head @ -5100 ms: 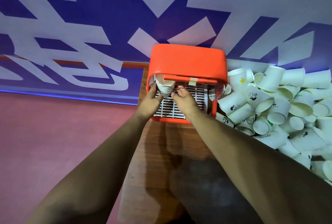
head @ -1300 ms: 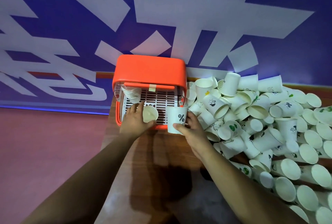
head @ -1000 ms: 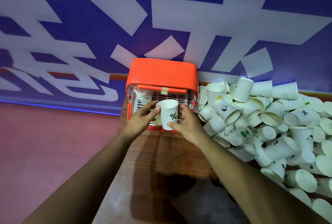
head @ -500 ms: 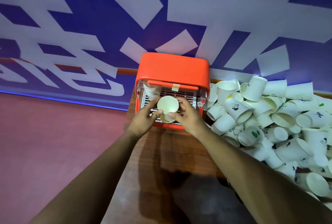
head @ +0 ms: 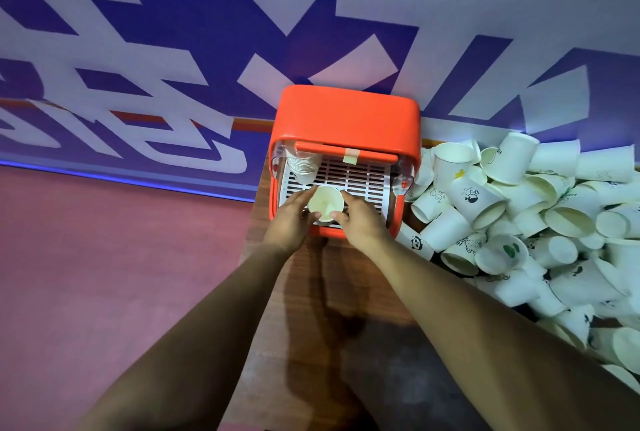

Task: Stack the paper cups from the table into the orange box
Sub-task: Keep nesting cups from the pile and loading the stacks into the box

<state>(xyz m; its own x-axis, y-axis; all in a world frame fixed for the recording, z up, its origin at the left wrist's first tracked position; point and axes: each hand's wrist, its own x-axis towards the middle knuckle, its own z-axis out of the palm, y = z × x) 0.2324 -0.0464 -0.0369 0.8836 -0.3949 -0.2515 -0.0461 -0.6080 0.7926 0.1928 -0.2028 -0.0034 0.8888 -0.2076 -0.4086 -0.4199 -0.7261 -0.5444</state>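
Observation:
The orange box (head: pixel 346 119) stands at the table's far left end, its front open onto a white slotted rack (head: pixel 360 178). A stack of paper cups (head: pixel 302 164) sits in the box's back left corner. My left hand (head: pixel 289 219) and my right hand (head: pixel 363 217) hold a white paper cup (head: pixel 325 204) between them, mouth towards me, over the front of the rack. It seems nested on another cup below it. A large heap of loose paper cups (head: pixel 526 216) covers the table to the right of the box.
The wooden table (head: pixel 311 292) runs from the box towards me, its left edge dropping to a pink floor (head: pixel 104 275). A blue and white patterned wall (head: pixel 242 32) rises right behind the box. The cup heap touches the box's right side.
My right hand brought a cup from the heap to the box front, both hands turned it mouth-up, and it now sits lower, inside the box opening.

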